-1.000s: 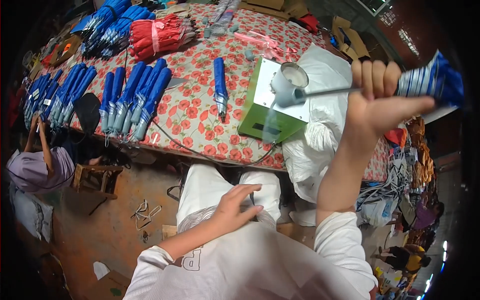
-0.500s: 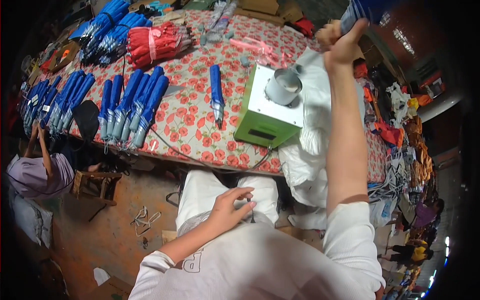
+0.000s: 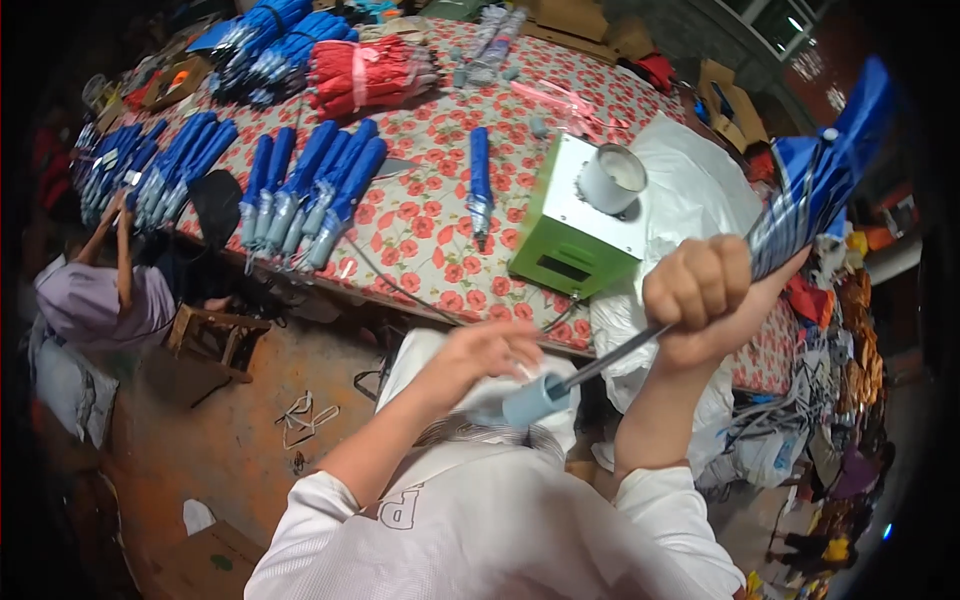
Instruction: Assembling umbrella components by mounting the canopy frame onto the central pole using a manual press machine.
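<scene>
My right hand (image 3: 710, 300) is closed around a blue umbrella (image 3: 825, 170), gripping it where the gathered canopy meets the metal shaft. The umbrella slants, with its canopy up to the right and its pale grey-blue handle (image 3: 537, 400) low over my lap. Just above that handle is my left hand (image 3: 485, 358), fingers apart and somewhat blurred; I cannot tell whether it touches the handle. In front of me, a green and white box-shaped machine (image 3: 575, 215) with a metal cup (image 3: 613, 180) on top stands on the table. Left of it lies a single folded blue umbrella (image 3: 480, 185).
Several folded blue umbrellas (image 3: 315, 190) line the near edge of the flowered tablecloth (image 3: 425, 235). Farther back sits a red umbrella bundle (image 3: 365, 75). White plastic sheeting (image 3: 690, 190) drapes right of the machine. A person (image 3: 105, 300) works at far left beside a wooden stool (image 3: 215, 340).
My right hand has come down from the upper right with the umbrella, bringing its handle over my lap. My left hand has risen slightly and its fingers have spread.
</scene>
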The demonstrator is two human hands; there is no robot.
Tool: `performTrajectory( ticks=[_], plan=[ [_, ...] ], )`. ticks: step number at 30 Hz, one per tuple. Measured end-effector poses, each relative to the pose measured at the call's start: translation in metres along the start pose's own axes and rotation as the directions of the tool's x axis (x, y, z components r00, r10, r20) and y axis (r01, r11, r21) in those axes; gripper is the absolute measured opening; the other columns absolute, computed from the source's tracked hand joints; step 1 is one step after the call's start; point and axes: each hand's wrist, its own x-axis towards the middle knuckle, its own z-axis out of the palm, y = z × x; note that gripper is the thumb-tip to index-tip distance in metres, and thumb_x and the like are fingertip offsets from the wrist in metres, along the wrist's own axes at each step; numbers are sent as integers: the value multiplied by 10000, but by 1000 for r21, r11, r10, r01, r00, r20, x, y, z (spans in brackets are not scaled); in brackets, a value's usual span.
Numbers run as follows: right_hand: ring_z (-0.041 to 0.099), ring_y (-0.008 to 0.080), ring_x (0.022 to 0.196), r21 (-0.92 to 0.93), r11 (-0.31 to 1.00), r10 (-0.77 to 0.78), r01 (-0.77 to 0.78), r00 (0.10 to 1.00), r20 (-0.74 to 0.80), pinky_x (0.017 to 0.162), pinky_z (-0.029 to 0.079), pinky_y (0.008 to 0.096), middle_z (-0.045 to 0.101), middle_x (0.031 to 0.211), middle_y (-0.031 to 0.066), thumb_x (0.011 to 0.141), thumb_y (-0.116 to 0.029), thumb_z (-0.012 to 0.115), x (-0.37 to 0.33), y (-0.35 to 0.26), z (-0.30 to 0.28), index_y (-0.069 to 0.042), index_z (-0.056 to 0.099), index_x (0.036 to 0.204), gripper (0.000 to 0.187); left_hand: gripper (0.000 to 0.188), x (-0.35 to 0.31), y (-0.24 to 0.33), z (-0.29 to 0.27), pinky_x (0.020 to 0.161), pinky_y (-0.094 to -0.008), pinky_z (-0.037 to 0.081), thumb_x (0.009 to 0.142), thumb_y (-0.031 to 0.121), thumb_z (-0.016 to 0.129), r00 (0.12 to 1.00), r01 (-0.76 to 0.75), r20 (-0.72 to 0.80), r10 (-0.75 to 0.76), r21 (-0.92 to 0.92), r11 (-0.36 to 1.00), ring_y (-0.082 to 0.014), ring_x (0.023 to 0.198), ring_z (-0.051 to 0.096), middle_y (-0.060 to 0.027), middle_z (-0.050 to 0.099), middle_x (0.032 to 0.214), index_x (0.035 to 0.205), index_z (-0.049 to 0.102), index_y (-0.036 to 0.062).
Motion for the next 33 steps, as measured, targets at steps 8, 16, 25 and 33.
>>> performTrajectory(
  ticks=[8, 16, 25, 33],
  plan=[
    [114, 55, 370, 76, 997, 38, -4, 886, -462, 428, 138, 231, 181, 415, -91, 820, -896, 259, -46, 57, -13, -216, 281, 514, 746, 267, -29, -5, -13, 614, -291, 479, 786, 200, 756, 895, 180, 244, -373, 567, 804, -163, 710, 596, -65, 694, 893, 963, 681, 15],
    [124, 99, 363, -331, 936, -278, 118, 826, -491, 456, 193, 275, 199, 398, -64, 700, -982, 243, -64, 112, -12, -197, 261, 466, 819, 208, -21, -54, -29, 593, -283, 454, 709, 127, 797, 774, -77, -23, 632, 988, 130, -189, 595, 544, -40, 661, 754, 853, 670, 46],
    [534, 246, 921, -671, 741, -318, 29, 895, -313, 832, 427, 352, 557, 945, 119, 887, -678, 457, -39, 33, 0, -84, 568, 804, 610, 210, -22, -39, -10, 599, -290, 453, 671, 46, 788, 871, -210, -68, 486, 844, 493, -196, 608, 557, -48, 655, 733, 844, 668, 45],
    [553, 235, 1069, -695, 542, 135, -473, 865, -484, 989, 387, 354, 609, 1148, 122, 897, -212, 610, -74, 111, -36, -47, 655, 972, 187, 184, -4, -17, 3, 612, -305, 470, 677, 16, 729, 835, -134, -218, 505, 810, 571, -203, 630, 583, -86, 670, 747, 850, 670, -1]
  ],
)
